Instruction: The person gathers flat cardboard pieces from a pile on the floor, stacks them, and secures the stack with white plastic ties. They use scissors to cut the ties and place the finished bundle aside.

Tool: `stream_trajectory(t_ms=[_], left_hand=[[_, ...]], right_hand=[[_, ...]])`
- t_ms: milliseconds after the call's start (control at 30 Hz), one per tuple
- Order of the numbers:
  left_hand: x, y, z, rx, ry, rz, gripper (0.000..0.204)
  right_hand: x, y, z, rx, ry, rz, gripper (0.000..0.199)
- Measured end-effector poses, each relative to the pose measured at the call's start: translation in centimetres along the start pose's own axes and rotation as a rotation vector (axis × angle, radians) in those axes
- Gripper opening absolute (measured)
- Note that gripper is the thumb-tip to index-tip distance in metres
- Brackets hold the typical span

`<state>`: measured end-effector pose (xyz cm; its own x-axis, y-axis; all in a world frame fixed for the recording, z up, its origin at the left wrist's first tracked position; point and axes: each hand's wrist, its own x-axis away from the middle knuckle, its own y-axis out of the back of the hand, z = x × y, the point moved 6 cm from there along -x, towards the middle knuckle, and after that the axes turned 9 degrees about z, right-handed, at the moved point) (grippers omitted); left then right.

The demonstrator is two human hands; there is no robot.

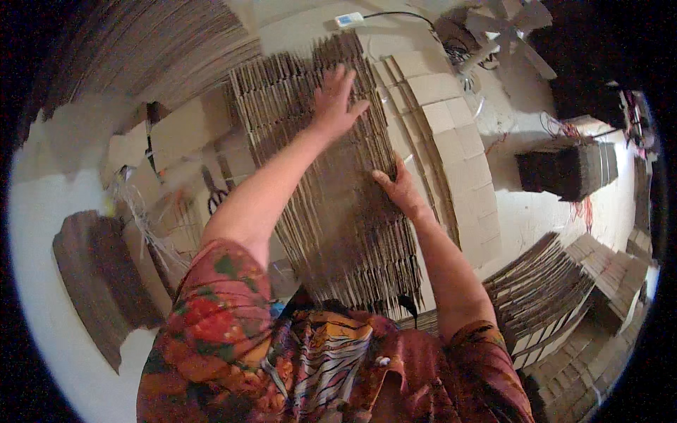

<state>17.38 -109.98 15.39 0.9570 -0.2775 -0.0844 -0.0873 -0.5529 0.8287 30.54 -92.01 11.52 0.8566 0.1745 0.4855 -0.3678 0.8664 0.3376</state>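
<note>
A long stack of flat cardboard pieces [338, 190], set on edge with their layered rims upward, stretches from my body toward the far side. My left hand [338, 106] lies over its far part, fingers spread and slightly blurred. Against the stack's right side rests my right hand [400, 187], thumb on the upper edge and the fingers partly hidden down the side. Nothing is visible in the left palm. Right of the stack lie pale flat cardboard sheets [458, 148].
Scissors [216, 197] and white strings [141, 211] lie to the left. More cardboard stacks stand at far left [162, 56], near left [106, 275] and lower right [539, 289]. A bundle [568, 169] sits on the floor at right, below a fan [511, 32].
</note>
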Motion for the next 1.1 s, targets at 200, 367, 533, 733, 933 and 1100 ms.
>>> stream_trajectory(t_ms=[200, 367, 533, 733, 933, 1100], left_hand=[[19.1, 6.6, 10.1, 0.468, 0.461, -0.204, 0.061], [28.6, -3.2, 9.4, 1.408, 0.917, -0.020, 0.076], [23.3, -2.6, 4.0, 1.188, 0.922, 0.095, 0.073], [22.1, 0.1, 2.8, 1.193, 0.637, -0.012, 0.066], [21.8, 1.6, 5.4, 1.133, 0.799, -0.082, 0.061], [20.1, 0.7, 6.2, 0.729, 0.674, 0.009, 0.055]], right_hand=[[-0.1, 0.6, -0.1, -0.177, -0.024, 0.048, 0.065], [-0.2, 0.4, -1.2, -0.219, -0.255, 0.142, 0.050], [0.6, -1.2, -0.4, -0.329, -0.195, 0.231, 0.041], [2.6, -0.9, 1.4, -0.446, -0.147, 0.105, 0.038], [0.2, -2.5, 5.6, -0.450, -0.103, 0.167, 0.041], [-3.5, -3.4, 0.7, -0.298, -0.338, 0.130, 0.047]])
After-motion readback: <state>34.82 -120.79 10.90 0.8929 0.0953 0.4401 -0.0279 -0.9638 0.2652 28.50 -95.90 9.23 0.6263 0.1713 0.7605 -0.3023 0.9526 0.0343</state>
